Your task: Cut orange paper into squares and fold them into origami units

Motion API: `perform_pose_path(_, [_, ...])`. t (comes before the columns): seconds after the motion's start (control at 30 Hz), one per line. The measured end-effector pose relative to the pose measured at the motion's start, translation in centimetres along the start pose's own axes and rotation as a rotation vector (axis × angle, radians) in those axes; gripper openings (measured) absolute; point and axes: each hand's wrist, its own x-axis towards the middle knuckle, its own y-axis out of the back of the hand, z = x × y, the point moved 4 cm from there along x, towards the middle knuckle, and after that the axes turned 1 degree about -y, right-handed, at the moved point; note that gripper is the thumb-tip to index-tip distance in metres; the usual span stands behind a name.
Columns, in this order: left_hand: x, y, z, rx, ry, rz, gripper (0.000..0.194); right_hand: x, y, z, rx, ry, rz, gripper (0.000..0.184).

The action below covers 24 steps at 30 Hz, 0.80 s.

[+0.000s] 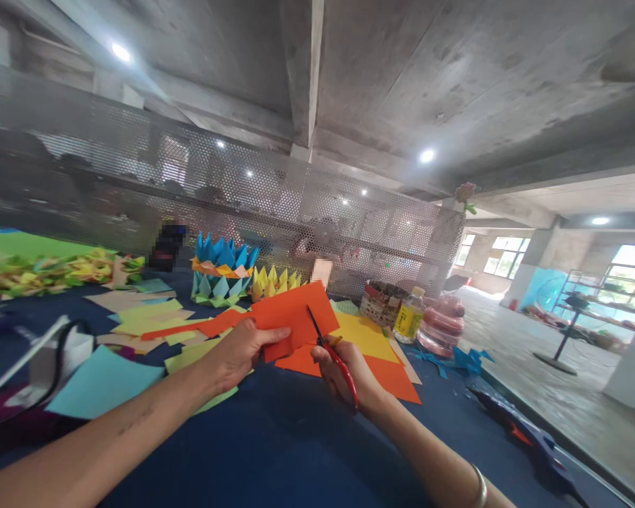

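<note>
My left hand (243, 349) pinches a sheet of orange paper (291, 310) near its lower left, thumb on top, and holds it up over the table. In my right hand (352, 370) is a pair of scissors (343, 367) with red handles. One dark blade lies across the front of the sheet near its right side; the other blade is hidden behind the paper. Beneath and behind my hands lie more orange sheets (389, 381) and a yellow sheet (367, 337). A long orange strip (174, 329) extends left of my left hand.
Folded-paper crowns in blue (225, 255) and yellow (275, 282) stand behind the paper. A yellow-labelled bottle (410, 315), pink container (440, 326) and woven basket (384, 303) are back right. A glue gun (529, 441) lies at the right edge. A blue sheet (109, 381) lies left.
</note>
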Motion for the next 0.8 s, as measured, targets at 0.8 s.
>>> perform_pose_path(0.8, [-0.7,-0.8,-0.5,0.019,0.072,-0.065,0.04,-0.5,0.5,-0.8,-0.1,0.108,-0.014,0.058])
